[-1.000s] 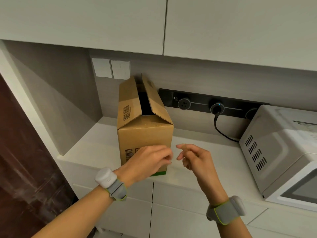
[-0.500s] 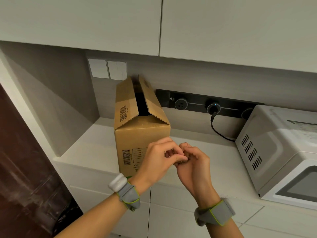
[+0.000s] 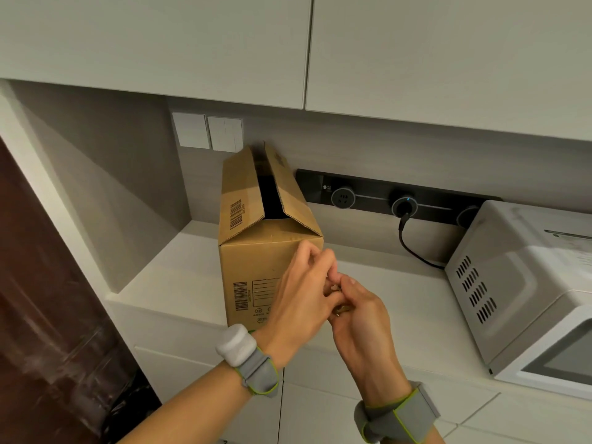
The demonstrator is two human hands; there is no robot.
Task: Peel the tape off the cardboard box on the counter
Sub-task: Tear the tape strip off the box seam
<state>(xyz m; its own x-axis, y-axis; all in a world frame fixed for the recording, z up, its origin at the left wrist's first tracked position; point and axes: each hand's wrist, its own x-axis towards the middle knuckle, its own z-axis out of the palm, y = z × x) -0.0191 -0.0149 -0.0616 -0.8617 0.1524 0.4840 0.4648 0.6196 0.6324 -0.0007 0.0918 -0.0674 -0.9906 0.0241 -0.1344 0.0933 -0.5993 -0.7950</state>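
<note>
In front of the cardboard box [image 3: 256, 267], which stood flaps-open on the counter [image 3: 179, 270], the left hand [image 3: 301, 302] and right hand [image 3: 358, 318], apart a second earlier, had met, fingers pinched around something small, likely peeled tape.

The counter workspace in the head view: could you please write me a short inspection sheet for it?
Surface: pale counter, bare left of the box.
Job's things: cardboard box upright, top flaps partly open; tape not clearly visible.
Clutter: microwave at right.
Hands: left hand and right hand pinched together in front of the box; contents hidden.
Cables: black cord plugged into socket rail.
Surroundings: wall cabinets, two wall switches.
</note>
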